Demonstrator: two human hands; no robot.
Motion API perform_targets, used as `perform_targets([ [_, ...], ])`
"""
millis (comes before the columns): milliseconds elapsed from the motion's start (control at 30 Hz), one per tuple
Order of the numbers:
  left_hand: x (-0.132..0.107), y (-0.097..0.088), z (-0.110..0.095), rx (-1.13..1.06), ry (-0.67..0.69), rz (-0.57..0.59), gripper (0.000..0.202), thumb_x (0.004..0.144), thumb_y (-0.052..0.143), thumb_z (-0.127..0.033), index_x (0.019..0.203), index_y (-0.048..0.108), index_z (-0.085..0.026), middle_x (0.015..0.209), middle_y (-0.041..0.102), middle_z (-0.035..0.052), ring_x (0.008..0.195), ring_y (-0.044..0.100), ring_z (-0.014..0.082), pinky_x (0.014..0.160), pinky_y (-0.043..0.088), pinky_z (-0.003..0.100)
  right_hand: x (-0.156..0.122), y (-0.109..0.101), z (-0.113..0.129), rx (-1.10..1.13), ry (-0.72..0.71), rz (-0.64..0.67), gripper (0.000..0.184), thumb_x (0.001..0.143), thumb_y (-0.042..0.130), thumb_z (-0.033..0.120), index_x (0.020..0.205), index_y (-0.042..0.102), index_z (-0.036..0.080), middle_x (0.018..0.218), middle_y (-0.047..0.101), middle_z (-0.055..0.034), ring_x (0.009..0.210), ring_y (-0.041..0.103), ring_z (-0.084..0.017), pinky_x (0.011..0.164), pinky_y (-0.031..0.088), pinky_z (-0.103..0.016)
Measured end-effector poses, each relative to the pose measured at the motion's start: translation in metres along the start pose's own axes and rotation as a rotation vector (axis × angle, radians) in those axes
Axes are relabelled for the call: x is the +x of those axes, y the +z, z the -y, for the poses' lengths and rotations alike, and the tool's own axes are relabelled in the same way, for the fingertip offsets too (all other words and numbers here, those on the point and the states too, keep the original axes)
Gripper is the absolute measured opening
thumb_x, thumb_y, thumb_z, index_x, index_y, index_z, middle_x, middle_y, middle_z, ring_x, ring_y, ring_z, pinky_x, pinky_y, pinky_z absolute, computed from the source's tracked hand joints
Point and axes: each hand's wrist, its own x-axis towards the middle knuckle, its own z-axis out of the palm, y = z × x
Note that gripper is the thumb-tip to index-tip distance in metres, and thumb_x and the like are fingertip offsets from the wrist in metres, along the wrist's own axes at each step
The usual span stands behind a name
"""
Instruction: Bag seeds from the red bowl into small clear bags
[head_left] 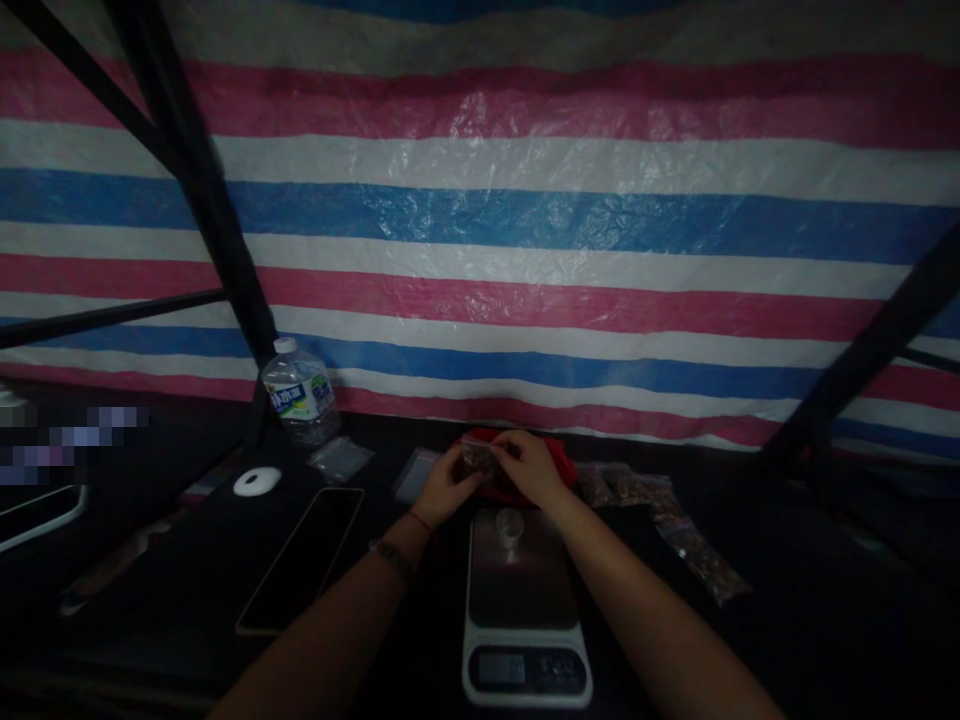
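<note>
Head view, dim light. Left hand (444,488) pinches a small clear bag (477,455), dark bits inside; right hand (531,468), fingers narrowed, grips its upper right edge. Bag is before red material (567,464), just beyond a scale (523,590); whether it touches the red, cannot tell. Small cup (510,528) on the scale plate. Filled packets (701,560) lie rightward; phone (304,560) and bottle (301,395) leftward.
</note>
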Motion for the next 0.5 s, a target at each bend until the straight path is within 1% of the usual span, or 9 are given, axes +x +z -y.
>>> perform_targets([
  [133,-0.0005,-0.0001,0.0050,-0.036,-0.022,0.021,0.039,0.072,0.066,-0.028,0.108,0.057,-0.014,0.106,0.065,0.0103,0.097,0.063,0.0217,0.090,0.050,0.038,-0.0013,-0.0049,0.0035,0.019,0.036,-0.025,0.012,0.079,0.056,0.022,0.081,0.068,0.018,0.083,0.070,-0.0047,0.078,0.062,-0.018,0.074,0.046,-0.031],
  [200,-0.0002,0.0001,0.0080,-0.032,-0.027,0.017,0.039,0.073,0.066,-0.031,0.107,0.058,-0.014,0.107,0.066,0.0108,0.097,0.063,0.0220,0.090,0.050,0.038,-0.0018,-0.0046,0.0037,0.047,0.053,-0.034,0.013,0.079,0.056,0.023,0.081,0.068,0.018,0.083,0.070,-0.0044,0.078,0.062,-0.017,0.074,0.047,-0.030],
  [267,0.0003,0.0007,0.0095,-0.026,-0.036,0.013,0.039,0.073,0.067,-0.034,0.106,0.059,-0.014,0.106,0.066,0.0112,0.097,0.064,0.0224,0.090,0.050,0.039,-0.0023,-0.0019,0.0018,0.102,0.075,-0.053,0.015,0.078,0.057,0.025,0.087,0.068,0.018,0.087,0.070,-0.0044,0.079,0.062,-0.017,0.075,0.048,-0.030],
  [333,0.0005,0.0018,0.0089,-0.034,-0.045,0.013,0.041,0.073,0.067,-0.035,0.107,0.059,-0.014,0.107,0.067,0.0113,0.097,0.064,0.0224,0.090,0.050,0.039,-0.0033,0.0017,-0.0014,0.172,0.097,-0.053,0.023,0.075,0.061,0.026,0.097,0.067,0.019,0.094,0.070,-0.0046,0.082,0.063,-0.017,0.076,0.049,-0.030],
  [367,0.0005,0.0023,0.0079,-0.037,-0.048,0.015,0.042,0.073,0.067,-0.036,0.108,0.059,-0.014,0.106,0.067,0.0111,0.096,0.064,0.0222,0.089,0.051,0.039,-0.0040,0.0030,-0.0030,0.192,0.105,-0.038,0.026,0.074,0.062,0.027,0.099,0.066,0.019,0.094,0.070,-0.0047,0.082,0.063,-0.018,0.075,0.049,-0.030],
  [433,0.0001,0.0030,0.0052,-0.023,-0.046,0.031,0.042,0.073,0.067,-0.036,0.107,0.059,-0.014,0.104,0.067,0.0106,0.095,0.065,0.0219,0.088,0.051,0.038,-0.0056,0.0031,-0.0053,0.185,0.113,-0.012,0.021,0.074,0.062,0.027,0.092,0.068,0.018,0.088,0.070,-0.0046,0.079,0.063,-0.018,0.073,0.049,-0.030],
  [500,-0.0002,0.0029,0.0028,0.012,-0.034,0.041,0.042,0.073,0.067,-0.037,0.108,0.059,-0.014,0.103,0.068,0.0107,0.093,0.065,0.0216,0.086,0.051,0.037,-0.0069,-0.0022,-0.0061,0.142,0.117,-0.045,0.016,0.076,0.060,0.029,0.083,0.068,0.017,0.082,0.070,-0.0048,0.077,0.063,-0.018,0.073,0.049,-0.030],
])
